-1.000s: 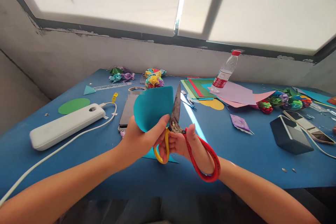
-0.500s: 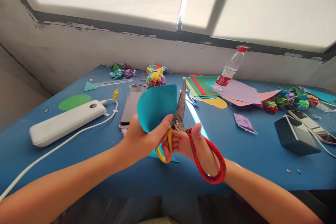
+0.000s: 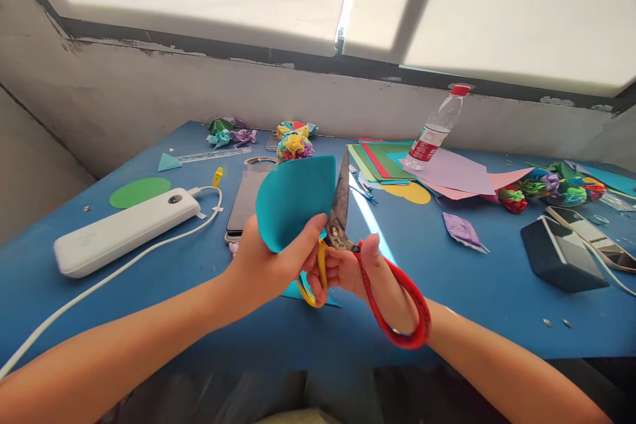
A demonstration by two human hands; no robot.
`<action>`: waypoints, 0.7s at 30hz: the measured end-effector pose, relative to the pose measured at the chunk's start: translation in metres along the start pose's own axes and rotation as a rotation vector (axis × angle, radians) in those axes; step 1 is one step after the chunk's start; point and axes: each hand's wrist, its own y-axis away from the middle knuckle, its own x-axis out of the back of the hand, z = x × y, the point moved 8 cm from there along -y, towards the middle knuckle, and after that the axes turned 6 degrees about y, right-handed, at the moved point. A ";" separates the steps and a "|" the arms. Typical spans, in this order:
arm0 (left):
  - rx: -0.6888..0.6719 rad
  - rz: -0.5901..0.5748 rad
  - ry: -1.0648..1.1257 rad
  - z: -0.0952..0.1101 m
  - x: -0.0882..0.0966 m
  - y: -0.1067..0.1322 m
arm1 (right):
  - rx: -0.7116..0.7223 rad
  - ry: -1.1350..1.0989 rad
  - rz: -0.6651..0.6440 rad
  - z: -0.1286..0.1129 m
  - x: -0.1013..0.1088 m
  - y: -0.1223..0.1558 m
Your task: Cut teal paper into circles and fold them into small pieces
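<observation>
My left hand (image 3: 278,245) pinches a curled sheet of teal paper (image 3: 297,199) between thumb and fingers, its rounded edge facing left. My right hand (image 3: 368,278) is inside the handles of a pair of scissors (image 3: 340,202), one handle wrapped in red, the other in yellow. Their dark blades point up along the paper's right edge; whether they are biting into it I cannot tell. Below the hands, part of another teal paper piece (image 3: 325,302) lies on the table, mostly hidden behind my fingers and the yellow handle.
A white power bank (image 3: 126,232) with a cable lies left, beside a green paper oval (image 3: 140,193). Behind the teal sheet is a phone (image 3: 243,202). A bottle (image 3: 432,136) stands by coloured paper sheets (image 3: 460,172). A dark box (image 3: 561,255) sits right.
The teal sheet has shifted very slightly left and up in my left hand. The scissors stay in nearly the same place, with their blades slightly closer together.
</observation>
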 end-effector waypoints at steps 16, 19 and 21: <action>-0.006 -0.030 0.018 0.001 -0.005 0.000 | -0.001 0.015 0.014 -0.002 0.000 0.000; -0.002 -0.026 0.007 0.001 -0.005 0.000 | -0.006 0.006 0.021 0.000 0.000 0.000; 0.001 -0.029 -0.002 0.003 -0.005 0.000 | -0.053 -0.032 0.006 0.005 -0.001 0.001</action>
